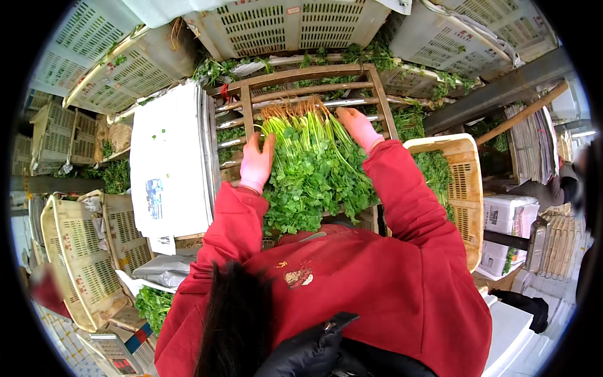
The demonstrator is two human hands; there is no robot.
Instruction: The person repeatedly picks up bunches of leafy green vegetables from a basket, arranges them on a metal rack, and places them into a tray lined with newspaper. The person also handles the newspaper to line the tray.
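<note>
Two pink-gloved hands around one big bunch of leafy green herbs with pale roots (311,163). Left hand (257,162) flat against the bunch's left side, fingers loosely open; right hand (358,127) pressed to its upper right near the roots, fingers spread, nothing gripped tight. Bunch between both grips, lying on a brown wooden slatted rack (314,78). Right of the right grip, a tan woven plastic basket (465,182); left of the left grip, a white sheet-covered surface (166,157).

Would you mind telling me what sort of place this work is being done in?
Probably a vegetable packing or wholesale area: both pink-gloved hands, left and right, press a bundle of leafy green herbs with roots on a wooden slatted rack, among stacked pale plastic crates.
</note>
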